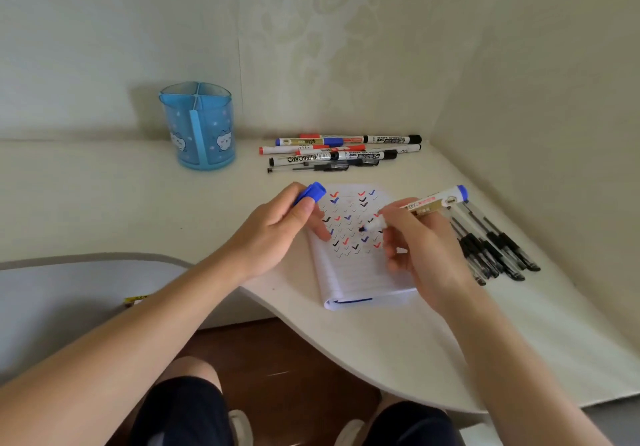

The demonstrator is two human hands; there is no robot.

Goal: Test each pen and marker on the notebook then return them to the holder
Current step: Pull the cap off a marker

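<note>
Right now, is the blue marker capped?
Uncapped: left hand holds its blue cap; right hand holds the marker, tip bare at the notebook.

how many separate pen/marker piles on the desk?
2. One marker pile behind the notebook; black pen pile right of the notebook, partly hidden by the right hand, which holds another marker; left hand holds its cap.

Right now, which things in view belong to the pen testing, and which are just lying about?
Belong to the job: blue marker in the right hand, blue cap in the left hand, notebook, blue holder, pile of markers behind the notebook, row of pens to its right.
Just lying about: small yellow thing on the grey surface at the lower left.
</note>
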